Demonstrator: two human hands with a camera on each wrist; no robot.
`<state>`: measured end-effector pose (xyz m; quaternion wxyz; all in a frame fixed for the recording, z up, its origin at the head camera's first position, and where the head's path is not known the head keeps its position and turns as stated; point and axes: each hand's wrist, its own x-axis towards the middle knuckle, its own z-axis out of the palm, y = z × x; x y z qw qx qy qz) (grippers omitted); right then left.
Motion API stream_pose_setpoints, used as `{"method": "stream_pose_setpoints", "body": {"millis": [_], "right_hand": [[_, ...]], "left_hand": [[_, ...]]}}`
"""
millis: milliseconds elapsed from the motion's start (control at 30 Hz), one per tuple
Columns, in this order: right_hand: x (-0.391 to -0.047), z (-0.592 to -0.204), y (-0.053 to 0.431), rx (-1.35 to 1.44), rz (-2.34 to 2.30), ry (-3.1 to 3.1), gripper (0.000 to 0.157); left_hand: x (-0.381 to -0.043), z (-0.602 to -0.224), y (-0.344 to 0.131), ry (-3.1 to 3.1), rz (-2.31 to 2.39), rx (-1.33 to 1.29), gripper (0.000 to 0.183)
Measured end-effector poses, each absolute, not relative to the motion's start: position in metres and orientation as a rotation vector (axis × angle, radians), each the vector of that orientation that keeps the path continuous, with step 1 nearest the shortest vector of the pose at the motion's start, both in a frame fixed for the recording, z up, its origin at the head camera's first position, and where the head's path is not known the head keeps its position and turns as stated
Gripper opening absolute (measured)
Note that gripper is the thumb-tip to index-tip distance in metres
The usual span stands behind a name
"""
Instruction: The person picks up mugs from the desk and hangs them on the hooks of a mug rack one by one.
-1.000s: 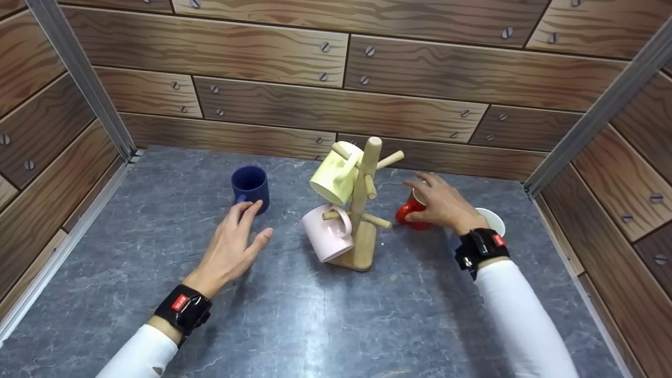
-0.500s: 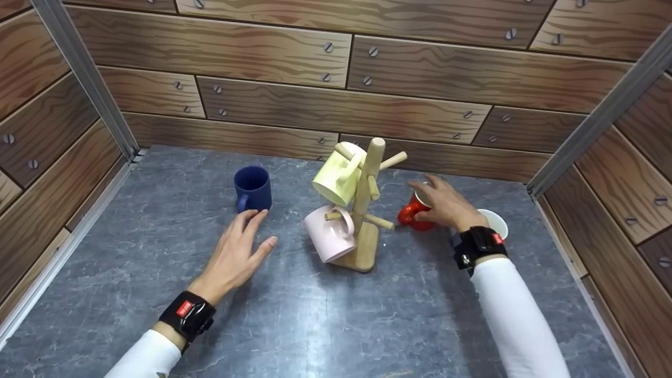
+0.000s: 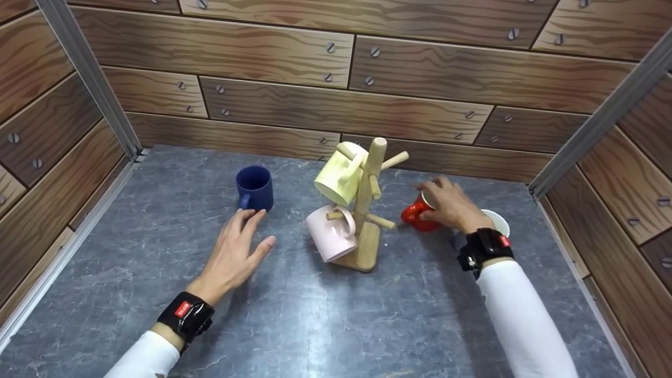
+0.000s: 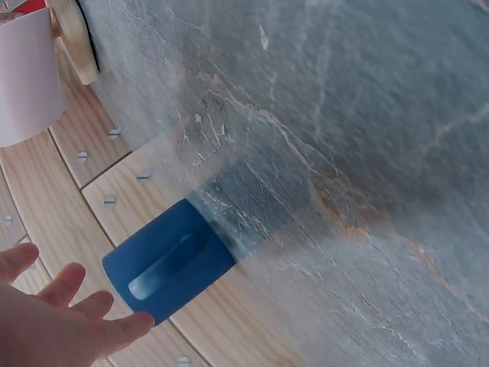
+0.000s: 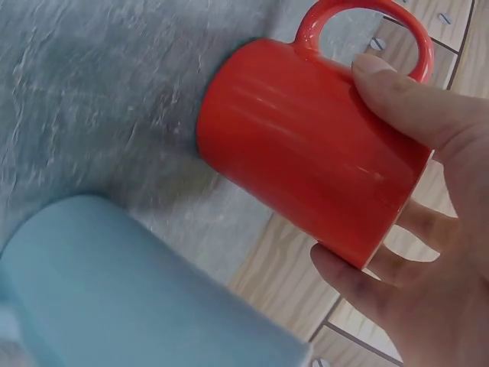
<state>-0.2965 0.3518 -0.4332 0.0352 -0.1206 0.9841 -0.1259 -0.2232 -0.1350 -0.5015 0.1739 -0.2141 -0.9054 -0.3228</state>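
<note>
My right hand (image 3: pixel 452 206) grips the red mug (image 5: pixel 306 145) from above. The thumb lies on its side near the handle, and fingertips press the opposite side by the rim. My left hand (image 3: pixel 231 252) is held with fingers spread just in front of the dark blue mug (image 3: pixel 255 188), which stands upright with its handle toward the hand. In the left wrist view the fingertips (image 4: pixel 140 324) overlap the rim end of that mug. Between the hands stands a wooden mug tree (image 3: pixel 367 247). On its pegs hang a yellow mug (image 3: pixel 336 181) and a pale pink mug (image 3: pixel 328 236), both tilted.
A light blue mug (image 5: pixel 130 298) stands beside the red one, mostly hidden behind the right wrist in the head view. Bare pegs (image 3: pixel 381 221) of the mug tree point right. Wood-patterned walls (image 3: pixel 294 97) enclose the grey marbled tabletop (image 3: pixel 315 320) at the back and sides.
The left hand has drawn back slightly from the blue mug, uncovering its handle. The right hand has settled more closely onto the red mug. The head view has shifted a little.
</note>
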Motion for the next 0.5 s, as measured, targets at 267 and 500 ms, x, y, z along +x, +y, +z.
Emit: {"method": "stream_pose_setpoints", "body": {"millis": [267, 500], "right_hand": [[-0.274, -0.42, 0.362, -0.418, -0.398, 3.115, 0.069], [-0.252, -0.409, 0.362, -0.419, -0.347, 3.174, 0.071]], "left_hand": [[-0.222, -0.501, -0.131, -2.581, -0.913, -0.609, 0.064], [-0.223, -0.505, -0.133, -2.57, -0.928, -0.598, 0.063]]}}
